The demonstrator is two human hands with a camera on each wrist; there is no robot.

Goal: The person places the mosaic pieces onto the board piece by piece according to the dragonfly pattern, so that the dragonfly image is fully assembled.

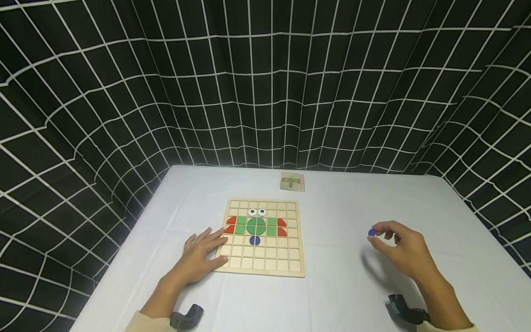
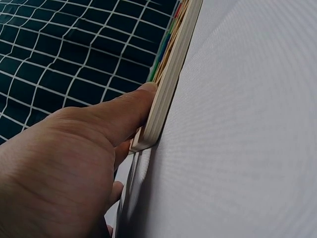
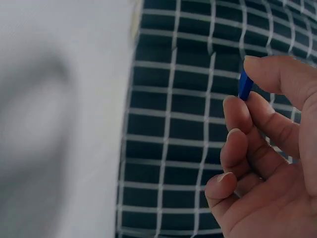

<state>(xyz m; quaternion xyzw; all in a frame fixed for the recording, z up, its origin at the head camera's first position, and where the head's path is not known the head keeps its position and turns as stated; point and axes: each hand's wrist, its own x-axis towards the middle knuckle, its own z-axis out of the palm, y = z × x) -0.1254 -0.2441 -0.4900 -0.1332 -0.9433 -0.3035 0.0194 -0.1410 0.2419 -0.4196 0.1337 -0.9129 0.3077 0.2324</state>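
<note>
A wooden grid board (image 1: 286, 265) lies on the white table, bearing a figure in coloured tiles. Its tiles include a green circle (image 1: 256, 226), green squares, red quarter-round pieces, two eye discs and a blue round shape (image 1: 255, 240) below. My left hand (image 1: 200, 256) rests on the board's left edge with fingers spread and the thumb at the near corner; the thumb (image 2: 124, 106) touches the rim in the left wrist view. Off to the right, above the table, my right hand (image 1: 408, 252) pinches a small blue tile (image 3: 244, 85) between thumb and index finger.
Behind the board lies a small card (image 1: 292, 181) printed with a similar figure. White cloth (image 1: 332, 286) covers the table. A black curtain with white grid lines (image 1: 274, 92) surrounds its back and sides. Dark wrist devices (image 1: 188, 317) sit near both wrists.
</note>
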